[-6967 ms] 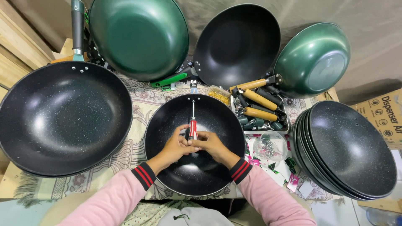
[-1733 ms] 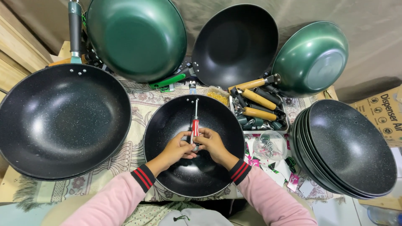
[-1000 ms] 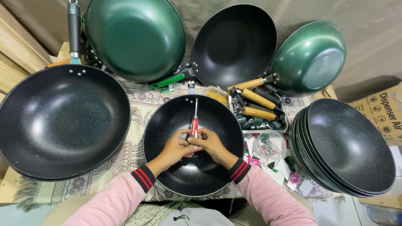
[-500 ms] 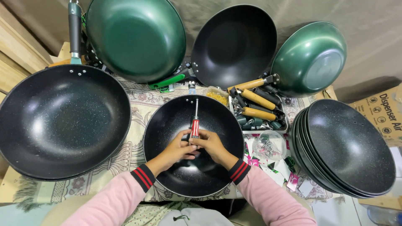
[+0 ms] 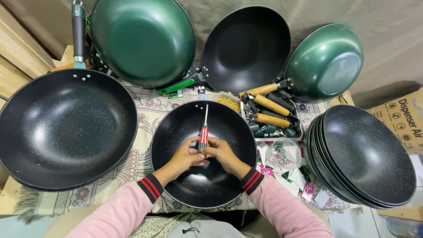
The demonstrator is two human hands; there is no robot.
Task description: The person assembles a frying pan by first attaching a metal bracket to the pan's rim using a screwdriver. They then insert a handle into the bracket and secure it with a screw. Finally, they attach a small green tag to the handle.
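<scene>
A black speckled wok (image 5: pixel 176 128) lies on the patterned cloth in front of me. Both my hands are inside it, wrapped around the red and black handle of a screwdriver (image 5: pixel 204 128). My left hand (image 5: pixel 187 155) grips the handle's lower end from the left, my right hand (image 5: pixel 220 152) from the right. The metal shaft points away from me, its tip at the wok's far rim beside a handle bracket (image 5: pixel 201 91).
A large black wok (image 5: pixel 66 128) with a handle lies at left. Two green woks (image 5: pixel 143 39) (image 5: pixel 326 61) and a black one (image 5: pixel 246 46) lean at the back. A stack of black woks (image 5: pixel 368 156) sits at right. A tray of wooden and dark handles (image 5: pixel 269 115) and a clear bowl of screws (image 5: pixel 281 154) lie between.
Both hands stay on the screwdriver handle with small finger shifts; the wok and the tool stay in place.
</scene>
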